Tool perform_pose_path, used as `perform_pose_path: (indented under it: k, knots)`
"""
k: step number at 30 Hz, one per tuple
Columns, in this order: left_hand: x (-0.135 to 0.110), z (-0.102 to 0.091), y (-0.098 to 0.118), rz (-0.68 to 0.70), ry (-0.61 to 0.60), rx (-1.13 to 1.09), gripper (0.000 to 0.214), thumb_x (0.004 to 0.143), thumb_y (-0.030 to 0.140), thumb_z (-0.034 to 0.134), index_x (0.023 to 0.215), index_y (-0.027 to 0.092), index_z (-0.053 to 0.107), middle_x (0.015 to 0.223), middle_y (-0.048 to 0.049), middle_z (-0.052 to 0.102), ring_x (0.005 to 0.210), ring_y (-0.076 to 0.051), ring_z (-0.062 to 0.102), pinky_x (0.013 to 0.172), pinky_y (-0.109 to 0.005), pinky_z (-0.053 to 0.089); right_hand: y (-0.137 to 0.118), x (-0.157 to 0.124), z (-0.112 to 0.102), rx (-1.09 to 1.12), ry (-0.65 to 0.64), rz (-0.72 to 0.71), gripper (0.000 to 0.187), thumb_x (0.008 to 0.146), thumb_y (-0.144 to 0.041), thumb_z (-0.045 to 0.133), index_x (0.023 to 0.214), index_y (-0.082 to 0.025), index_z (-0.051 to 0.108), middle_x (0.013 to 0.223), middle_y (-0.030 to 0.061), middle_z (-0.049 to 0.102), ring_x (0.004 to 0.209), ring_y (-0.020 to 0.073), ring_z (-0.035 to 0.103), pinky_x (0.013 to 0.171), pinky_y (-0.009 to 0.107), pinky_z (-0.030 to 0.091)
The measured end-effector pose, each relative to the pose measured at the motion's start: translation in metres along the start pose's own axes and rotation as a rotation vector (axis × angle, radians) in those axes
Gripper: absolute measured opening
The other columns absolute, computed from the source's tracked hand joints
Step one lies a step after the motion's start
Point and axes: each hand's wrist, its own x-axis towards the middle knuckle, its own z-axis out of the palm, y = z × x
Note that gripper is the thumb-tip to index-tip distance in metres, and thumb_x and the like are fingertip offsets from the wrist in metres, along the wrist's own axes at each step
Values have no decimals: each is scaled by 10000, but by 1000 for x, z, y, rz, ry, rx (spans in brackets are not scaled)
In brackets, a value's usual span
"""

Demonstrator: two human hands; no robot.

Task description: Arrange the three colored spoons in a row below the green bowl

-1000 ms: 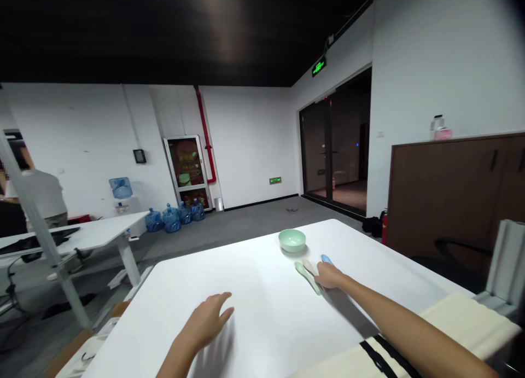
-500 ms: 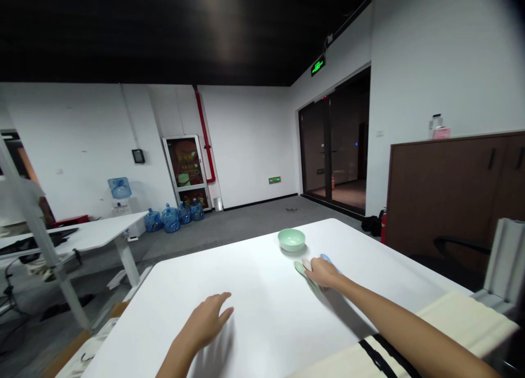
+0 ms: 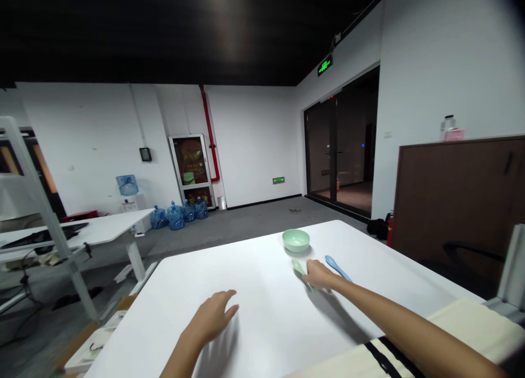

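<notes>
Two bare hands over a white table (image 3: 184,279); right hand (image 3: 320,274) is at the green spoon (image 3: 298,268), fingers curled in together over its handle, thumb side toward the left hand (image 3: 214,313). Fingers hide the contact, so can't make out whether the handle is pinched or just touched. Left hand: thumb well apart from fingers, nothing held, well away from the spoon. Risks, my judgement: slim, smooth-looking handle could swivel or slip if caught off-centre; a sideways sweep of wrist or knuckles could nudge the blue spoon (image 3: 337,268), just beside the right hand; a forward push could run the green spoon into the bowl (image 3: 296,242), near its head. Spoon looks: pale matt green, close to the bowl's colour, rounded head showing past the fingers and pointing toward the bowl, part of handle covered. Head angle, flat or tilted, too small to call.
</notes>
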Motion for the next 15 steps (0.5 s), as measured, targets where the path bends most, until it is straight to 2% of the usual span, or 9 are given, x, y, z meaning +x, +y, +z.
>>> perform_pose_path:
  k: [3,7,11,15]
  knots:
    - [-2,-1,1,0,9,-9,543,920,483,412,1389,230,518,1380,-89,593,1268,-277,536,1039,-404,416,-18,0,-6,2,-71,-21,109,746,-228,616,714,-129,646,777,119,685,710,214,648,558,269,381]
    - [-3,-1,2,3,16,-3,543,921,476,408,1390,225,516,1375,-94,596,1265,-277,537,1040,-404,414,-35,2,3,-44,-54,-39,121,703,-190,634,603,-123,630,699,121,681,722,234,673,562,263,404]
    - [-4,-1,2,4,28,-14,536,921,476,407,1383,230,523,1371,-94,599,1251,-276,548,1035,-403,418,-34,8,24,-48,-40,-9,75,690,-194,674,672,-131,637,788,135,712,776,243,689,599,269,434]
    - [-5,0,1,2,33,-11,537,921,482,408,1390,242,514,1376,-88,595,1254,-281,546,1032,-408,418,-27,12,38,-53,-15,4,122,717,-240,682,779,-146,636,897,150,724,876,259,684,658,290,457]
